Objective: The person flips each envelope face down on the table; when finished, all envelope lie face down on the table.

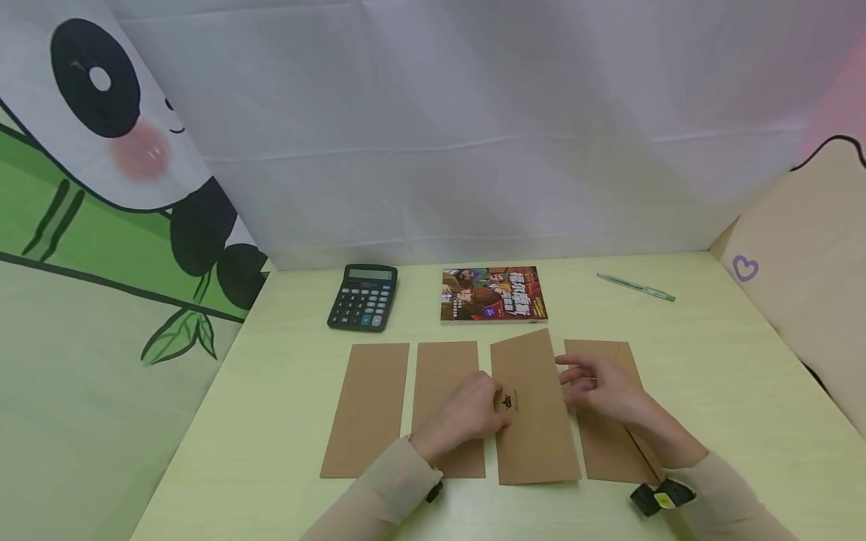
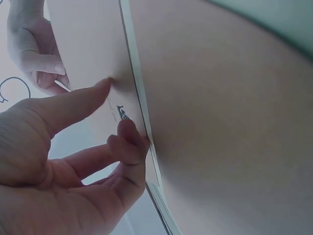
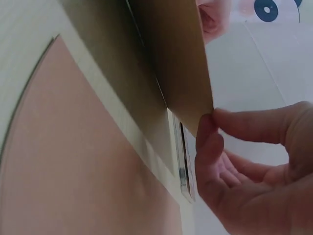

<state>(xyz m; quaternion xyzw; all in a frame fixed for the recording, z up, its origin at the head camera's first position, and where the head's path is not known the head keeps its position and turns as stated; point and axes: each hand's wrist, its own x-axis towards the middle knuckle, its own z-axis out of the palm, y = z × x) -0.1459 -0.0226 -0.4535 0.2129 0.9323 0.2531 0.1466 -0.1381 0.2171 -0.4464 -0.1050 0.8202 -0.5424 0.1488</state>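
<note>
Several brown paper cards lie in a row on the table, and one with a small black crown print (image 1: 507,403) is partly lifted. My right hand (image 1: 609,394) pinches the raised right edge of this printed card (image 1: 537,443) between thumb and forefinger, as the right wrist view shows. On the card's left part rests my left hand (image 1: 463,417), thumb on its face and bent fingers at the print and left edge. Left of it lie a second card (image 1: 446,361) and a third card (image 1: 368,406). Beneath my right forearm is another card (image 1: 602,451).
Behind the row stand a black calculator (image 1: 364,298) at the left, a colourful book (image 1: 494,294) in the middle and a green pen (image 1: 636,287) at the right. A white cloth (image 1: 473,150) hangs along the table's back edge. Printed panels flank both sides.
</note>
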